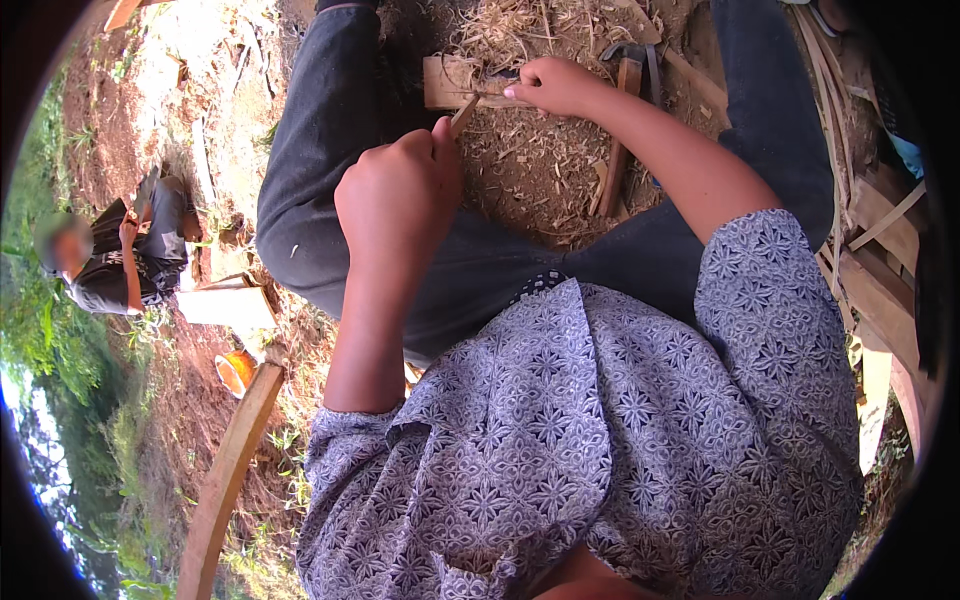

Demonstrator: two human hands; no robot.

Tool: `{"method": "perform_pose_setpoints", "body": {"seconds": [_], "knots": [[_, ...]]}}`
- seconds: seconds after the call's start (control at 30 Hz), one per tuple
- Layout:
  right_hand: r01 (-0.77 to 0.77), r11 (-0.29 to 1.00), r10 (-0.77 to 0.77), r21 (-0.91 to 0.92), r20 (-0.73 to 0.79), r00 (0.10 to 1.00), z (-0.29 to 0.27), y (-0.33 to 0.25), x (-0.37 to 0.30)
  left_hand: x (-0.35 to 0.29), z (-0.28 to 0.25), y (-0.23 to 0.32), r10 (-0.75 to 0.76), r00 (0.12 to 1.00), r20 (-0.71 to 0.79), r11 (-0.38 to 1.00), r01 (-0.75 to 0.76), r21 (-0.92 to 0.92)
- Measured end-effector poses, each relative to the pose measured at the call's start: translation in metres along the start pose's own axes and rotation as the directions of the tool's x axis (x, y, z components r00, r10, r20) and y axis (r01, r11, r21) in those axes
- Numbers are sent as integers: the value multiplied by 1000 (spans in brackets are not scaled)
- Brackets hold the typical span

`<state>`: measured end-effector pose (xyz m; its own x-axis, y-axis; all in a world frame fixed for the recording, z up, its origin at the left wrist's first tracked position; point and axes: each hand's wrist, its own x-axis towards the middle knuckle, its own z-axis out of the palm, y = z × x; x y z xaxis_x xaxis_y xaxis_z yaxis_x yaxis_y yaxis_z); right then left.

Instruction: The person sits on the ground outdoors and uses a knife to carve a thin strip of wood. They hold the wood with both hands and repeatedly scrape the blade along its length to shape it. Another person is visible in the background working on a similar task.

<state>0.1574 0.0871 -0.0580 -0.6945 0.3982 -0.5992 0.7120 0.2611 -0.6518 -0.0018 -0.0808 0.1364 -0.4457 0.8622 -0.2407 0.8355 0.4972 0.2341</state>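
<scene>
My left hand (pixel 400 185) is closed in a fist round a thin wooden strip (pixel 463 115). The far tip of the strip reaches the edge of a pale wooden block (pixel 445 82) lying on the ground between my legs. At the block's right end, my right hand (pixel 560 88) is closed, thumb and fingers pressed together against the wood. What those fingers hold, if anything, I cannot make out. Just right of that hand lies a tool with a wooden handle (pixel 613 175) and a dark metal head (pixel 622 50).
Wood shavings (pixel 500 35) cover the soil around the block. Long strips and planks (pixel 880 290) lie at my right. At left are a curved wooden beam (pixel 228 480), an orange container (pixel 236 373) and a pale board (pixel 228 306). Another person (pixel 125 245) sits farther left.
</scene>
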Motion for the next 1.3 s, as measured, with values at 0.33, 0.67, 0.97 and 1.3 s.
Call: {"method": "perform_pose_setpoints", "body": {"seconds": [0.33, 0.67, 0.97, 1.3], "knots": [[168, 974, -178, -152, -50, 983, -17, -61, -28, -5, -3, -8, -46, 998, 50, 998, 48, -29], [209, 954, -207, -216, 35, 978, -31, -101, -32, -5, -1, -14, -40, 999, 35, 998, 42, -43], [130, 980, -132, -154, -5, 991, -11, -63, -22, -4, -1, -25, -132, 990, 50, 986, 137, -99], [83, 980, -89, -180, -24, 996, -10, -32, -17, -7, 0, -20, -87, 995, 38, 995, 89, -49]]}}
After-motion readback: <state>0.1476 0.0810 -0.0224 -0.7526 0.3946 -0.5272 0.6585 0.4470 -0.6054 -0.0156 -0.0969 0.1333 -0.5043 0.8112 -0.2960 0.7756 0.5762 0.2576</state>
